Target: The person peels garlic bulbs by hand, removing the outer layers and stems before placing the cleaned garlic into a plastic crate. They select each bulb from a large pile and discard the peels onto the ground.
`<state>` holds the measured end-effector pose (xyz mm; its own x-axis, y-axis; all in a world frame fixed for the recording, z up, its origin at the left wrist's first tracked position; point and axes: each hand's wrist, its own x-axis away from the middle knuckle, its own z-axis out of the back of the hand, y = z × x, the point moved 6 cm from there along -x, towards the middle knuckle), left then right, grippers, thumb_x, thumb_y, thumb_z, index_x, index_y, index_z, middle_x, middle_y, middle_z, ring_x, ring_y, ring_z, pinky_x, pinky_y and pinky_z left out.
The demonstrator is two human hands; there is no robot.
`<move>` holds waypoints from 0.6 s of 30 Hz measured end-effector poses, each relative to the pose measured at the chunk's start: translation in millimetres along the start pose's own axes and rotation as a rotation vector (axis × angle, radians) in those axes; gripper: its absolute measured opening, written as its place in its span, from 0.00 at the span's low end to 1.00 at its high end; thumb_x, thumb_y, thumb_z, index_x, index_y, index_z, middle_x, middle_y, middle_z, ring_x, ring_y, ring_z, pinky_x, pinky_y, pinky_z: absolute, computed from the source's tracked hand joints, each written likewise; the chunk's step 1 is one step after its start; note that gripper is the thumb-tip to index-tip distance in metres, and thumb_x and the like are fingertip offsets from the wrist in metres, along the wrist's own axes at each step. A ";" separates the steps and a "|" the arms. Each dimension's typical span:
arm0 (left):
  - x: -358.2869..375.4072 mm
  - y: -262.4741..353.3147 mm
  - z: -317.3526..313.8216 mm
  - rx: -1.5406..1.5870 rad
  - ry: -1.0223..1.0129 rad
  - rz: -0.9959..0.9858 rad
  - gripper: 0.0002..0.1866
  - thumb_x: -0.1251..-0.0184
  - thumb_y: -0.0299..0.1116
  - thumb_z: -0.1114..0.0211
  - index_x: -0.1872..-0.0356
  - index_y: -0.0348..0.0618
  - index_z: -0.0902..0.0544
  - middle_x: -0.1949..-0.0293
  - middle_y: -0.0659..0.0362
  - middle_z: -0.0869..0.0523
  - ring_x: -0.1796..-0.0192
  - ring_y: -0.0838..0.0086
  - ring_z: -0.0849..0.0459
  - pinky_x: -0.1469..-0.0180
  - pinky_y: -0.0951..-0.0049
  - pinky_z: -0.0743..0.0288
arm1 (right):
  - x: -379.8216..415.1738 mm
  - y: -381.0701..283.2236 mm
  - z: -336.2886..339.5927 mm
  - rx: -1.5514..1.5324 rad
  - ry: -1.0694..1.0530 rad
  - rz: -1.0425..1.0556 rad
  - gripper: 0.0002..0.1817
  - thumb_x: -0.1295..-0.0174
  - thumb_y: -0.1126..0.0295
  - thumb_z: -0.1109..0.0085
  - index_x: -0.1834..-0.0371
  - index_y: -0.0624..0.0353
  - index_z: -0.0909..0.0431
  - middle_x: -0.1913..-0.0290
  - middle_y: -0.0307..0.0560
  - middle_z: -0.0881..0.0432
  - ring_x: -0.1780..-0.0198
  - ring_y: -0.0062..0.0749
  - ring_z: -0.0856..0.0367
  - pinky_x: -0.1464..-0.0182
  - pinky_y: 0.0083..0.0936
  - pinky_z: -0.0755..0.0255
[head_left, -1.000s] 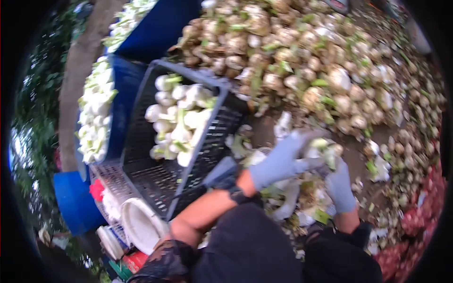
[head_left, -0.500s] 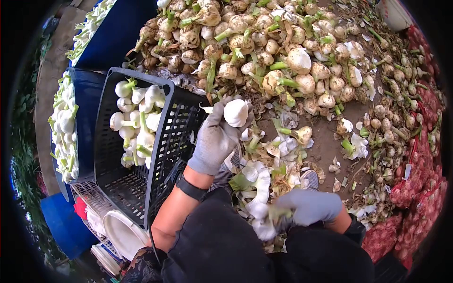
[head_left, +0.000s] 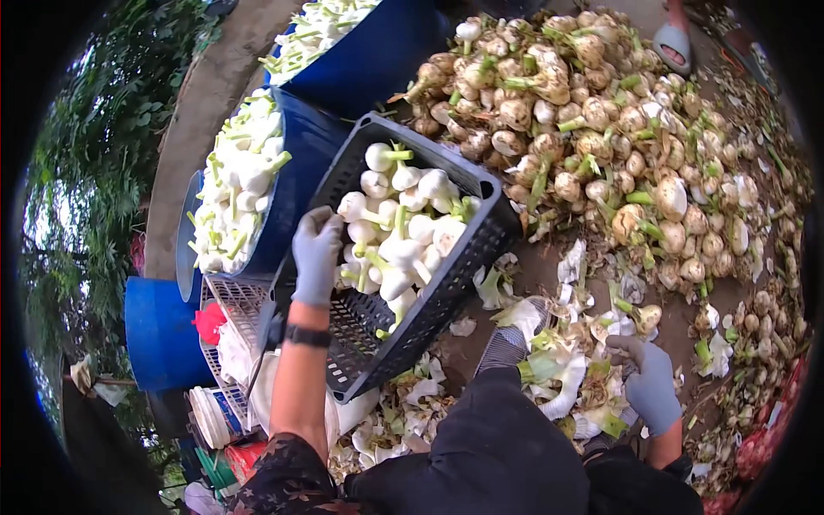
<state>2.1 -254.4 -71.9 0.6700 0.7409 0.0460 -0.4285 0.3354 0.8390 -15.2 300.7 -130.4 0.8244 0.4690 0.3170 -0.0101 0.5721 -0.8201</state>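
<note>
My left hand [head_left: 316,257], in a grey glove, is over the left side of the black crate [head_left: 493,219], its fingers curled near the crate's edge; whether they hold anything is hidden. Peeled white garlic bulbs [head_left: 399,249] with green stems lie inside the crate. On the right, my gloved right hand [head_left: 650,378] hovers over the peelings [head_left: 566,369], with its index finger stretched out and nothing visible in it. An unpeeled bulb [head_left: 648,318] lies just above that hand.
A large heap of unpeeled garlic [head_left: 601,129] covers the ground at the top. Blue barrels [head_left: 300,172] full of peeled garlic stand left of the crate. A white bucket [head_left: 210,418] and a red bag [head_left: 209,322] are lower left. Another person's foot [head_left: 672,47] shows at top right.
The view has swung left. My left hand has gone from right of the crate to its left side, and the bulb it held is out of it. My right hand has moved up and opened.
</note>
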 end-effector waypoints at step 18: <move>78.1 128.7 -68.1 0.409 -0.250 -0.133 0.37 0.54 0.19 0.29 0.40 0.30 0.36 0.52 0.49 0.20 0.63 0.71 0.14 0.63 0.75 0.17 | -30.5 -86.2 28.1 0.069 0.184 0.364 0.20 0.47 0.78 0.42 0.48 0.56 0.19 0.62 0.49 0.15 0.59 0.48 0.17 0.56 0.38 0.24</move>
<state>-42.0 -113.7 2.8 0.8490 0.5283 0.0112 -0.0906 0.1247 0.9880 -55.4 256.1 -56.0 0.8475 0.5242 -0.0839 -0.3526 0.4377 -0.8271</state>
